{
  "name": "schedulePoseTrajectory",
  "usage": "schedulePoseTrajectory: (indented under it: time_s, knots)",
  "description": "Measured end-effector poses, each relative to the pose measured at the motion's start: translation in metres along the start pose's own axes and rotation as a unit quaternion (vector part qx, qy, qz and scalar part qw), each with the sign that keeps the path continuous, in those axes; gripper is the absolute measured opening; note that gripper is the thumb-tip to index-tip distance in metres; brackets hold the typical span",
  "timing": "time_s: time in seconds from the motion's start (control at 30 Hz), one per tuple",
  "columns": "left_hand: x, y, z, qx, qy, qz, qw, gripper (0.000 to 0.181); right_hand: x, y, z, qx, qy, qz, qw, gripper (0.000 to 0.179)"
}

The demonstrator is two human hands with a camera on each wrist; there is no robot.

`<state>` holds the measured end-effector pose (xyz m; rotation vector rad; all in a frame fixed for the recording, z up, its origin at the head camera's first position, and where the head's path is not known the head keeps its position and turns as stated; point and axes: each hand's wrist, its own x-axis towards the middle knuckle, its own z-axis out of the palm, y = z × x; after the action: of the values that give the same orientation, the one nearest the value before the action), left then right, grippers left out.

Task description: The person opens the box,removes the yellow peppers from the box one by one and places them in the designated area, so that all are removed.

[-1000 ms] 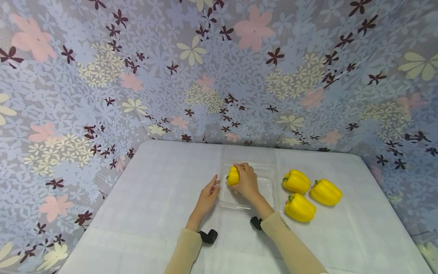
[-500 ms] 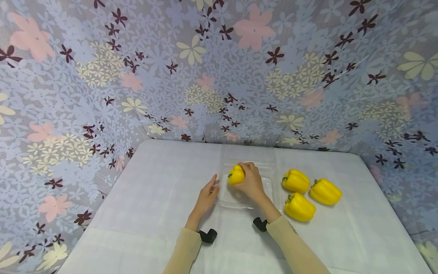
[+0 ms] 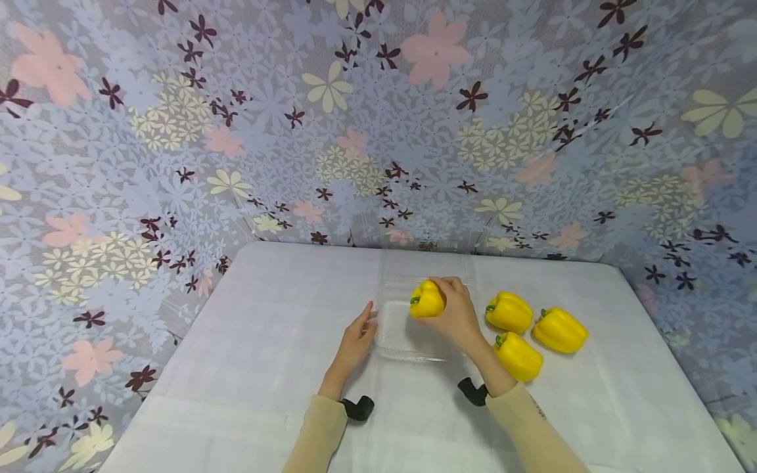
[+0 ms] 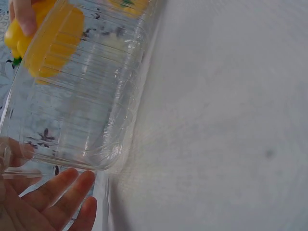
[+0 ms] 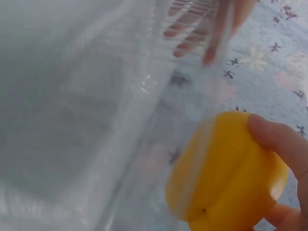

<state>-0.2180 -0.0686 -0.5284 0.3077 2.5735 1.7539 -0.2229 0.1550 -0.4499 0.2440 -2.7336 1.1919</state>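
In the head view my right hand holds a yellow bell pepper over the right part of a clear plastic clamshell container, its green stem facing left. The right wrist view shows the thumb pressed along one side of that pepper. My left hand stays at the container's left edge. Its fingers are extended at the end of the clear plastic wall in the left wrist view, one of them seen through the plastic.
To the right of the container, three more yellow bell peppers lie close together: one at the back, one in front and one farther right. A white cloth covers the table. Behind it hangs a flowered curtain.
My right hand has carried the yellow bell pepper rightward, from the container's left side to its right part. The left hand has stayed at the container's left edge.
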Motion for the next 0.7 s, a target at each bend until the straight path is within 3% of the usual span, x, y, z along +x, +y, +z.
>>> schedulePoseTrajectory:
  time_s: [0.07,0.17,0.3,0.4,0.7]
  knots:
    - [0.000,0.000,0.001,-0.007,0.001,0.002,1.0000,0.052,-0.004,0.000,-0.008,-0.002,0.002,-0.001,1.0000,0.080]
    - [-0.006,0.016,-0.003,-0.010,-0.002,0.007,0.9999,0.051,-0.009,0.002,-0.020,-0.006,0.006,0.000,1.0000,0.079]
    - [-0.005,0.016,-0.002,-0.006,0.000,0.011,0.9999,0.051,-0.015,0.008,-0.035,-0.007,0.010,0.017,0.9998,0.080]
    - [0.000,0.000,0.002,-0.005,0.005,0.008,0.9999,0.052,-0.021,0.012,-0.046,-0.005,0.014,0.035,0.9993,0.080]
    - [0.000,0.001,0.003,-0.005,0.005,0.000,1.0000,0.051,-0.049,0.032,-0.084,-0.031,0.050,0.066,0.9961,0.081]
